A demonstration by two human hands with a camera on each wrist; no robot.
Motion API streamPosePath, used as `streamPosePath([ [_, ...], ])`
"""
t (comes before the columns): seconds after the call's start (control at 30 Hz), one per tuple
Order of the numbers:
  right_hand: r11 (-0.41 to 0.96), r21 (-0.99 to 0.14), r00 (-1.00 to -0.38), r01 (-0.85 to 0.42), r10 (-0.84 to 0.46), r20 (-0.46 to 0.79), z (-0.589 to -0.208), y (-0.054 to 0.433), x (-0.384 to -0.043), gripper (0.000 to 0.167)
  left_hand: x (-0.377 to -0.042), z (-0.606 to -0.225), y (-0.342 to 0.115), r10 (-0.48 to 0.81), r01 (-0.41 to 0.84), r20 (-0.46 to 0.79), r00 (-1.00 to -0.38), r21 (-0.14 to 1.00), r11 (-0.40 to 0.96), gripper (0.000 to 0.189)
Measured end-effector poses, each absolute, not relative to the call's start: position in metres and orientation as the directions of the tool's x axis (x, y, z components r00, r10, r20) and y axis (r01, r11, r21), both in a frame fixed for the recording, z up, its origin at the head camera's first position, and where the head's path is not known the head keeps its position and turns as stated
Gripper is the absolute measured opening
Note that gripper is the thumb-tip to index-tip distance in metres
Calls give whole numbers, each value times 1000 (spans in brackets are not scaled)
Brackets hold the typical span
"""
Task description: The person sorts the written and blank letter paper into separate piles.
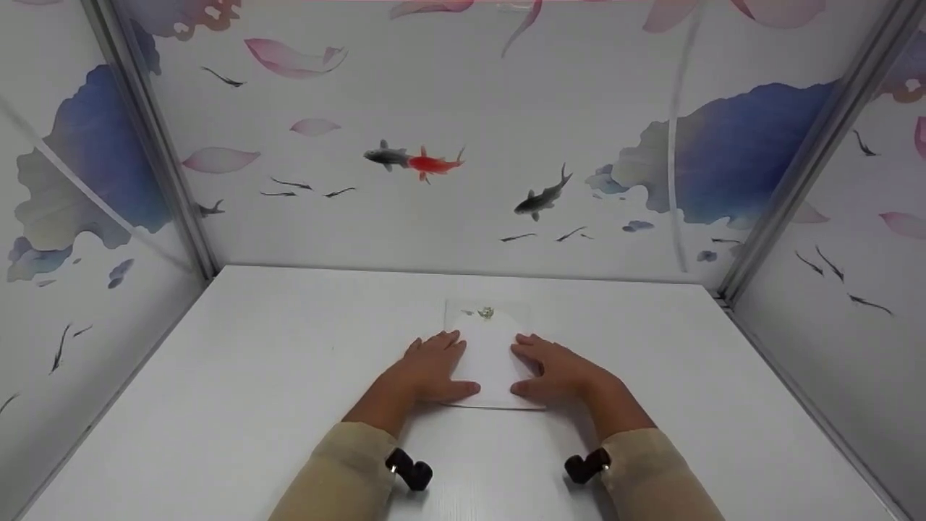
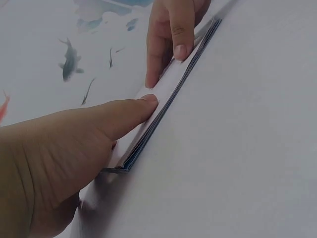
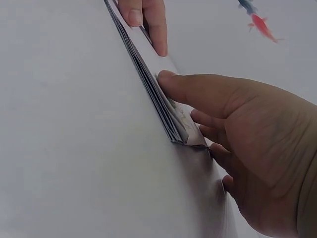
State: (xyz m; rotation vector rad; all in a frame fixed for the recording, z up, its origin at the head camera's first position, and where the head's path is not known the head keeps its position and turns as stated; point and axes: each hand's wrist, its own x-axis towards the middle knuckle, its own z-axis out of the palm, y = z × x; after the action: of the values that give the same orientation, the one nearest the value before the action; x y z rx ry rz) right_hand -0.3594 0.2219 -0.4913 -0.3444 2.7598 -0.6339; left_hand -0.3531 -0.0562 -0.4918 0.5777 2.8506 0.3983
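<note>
A flat white folded paper piece (image 1: pixel 493 365) lies on the table between both hands in the head view, with a small gold-coloured print (image 1: pixel 486 312) near its far end. Several thin dark-edged layers (image 3: pixel 148 87) show along its near side in the right wrist view. My left hand (image 1: pixel 434 365) lies over its left side, thumb stretched across the top face and fingers reaching forward along the edge. Over the right side, my right hand (image 1: pixel 561 369) mirrors this, its thumb pressing near the layered edge. Parts of both side edges are hidden under the hands.
The white table (image 1: pixel 253 391) reaches back to a wall panel (image 1: pixel 434 224) printed with fish and petals. Similar panels stand left and right, with metal posts (image 1: pixel 803 152) at the corners. A small black device (image 1: pixel 411 470) is fastened at each sleeve cuff.
</note>
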Motion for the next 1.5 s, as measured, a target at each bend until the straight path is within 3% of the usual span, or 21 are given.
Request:
streamPosePath([
  [0.3,876,-451,-929,-170,-295,-222,-487,222,-356,84,-353,-493,-57,410,356,-128,-903,309,882,94],
  [0.5,864,-480,-938,-153,-279,-204,-488,223,-356,75,-356,-495,-57,407,363,-94,-909,305,880,84],
  [0.8,811,-565,-968,-154,-239,-79,-489,227,-361,51,-362,-495,-59,439,422,13,-898,302,855,64],
  [1.13,767,-613,-972,-190,-233,10,-483,222,-363,44,-362,-494,-60,428,436,105,-898,350,829,64],
  [1.33,756,-644,-987,-121,-160,-3,-484,220,-365,47,-360,-493,-59,393,407,117,-912,365,837,69],
  [1.5,664,-748,-999,10,-27,-38,-483,216,-365,49,-359,-491,-53,280,311,137,-950,483,819,58],
])
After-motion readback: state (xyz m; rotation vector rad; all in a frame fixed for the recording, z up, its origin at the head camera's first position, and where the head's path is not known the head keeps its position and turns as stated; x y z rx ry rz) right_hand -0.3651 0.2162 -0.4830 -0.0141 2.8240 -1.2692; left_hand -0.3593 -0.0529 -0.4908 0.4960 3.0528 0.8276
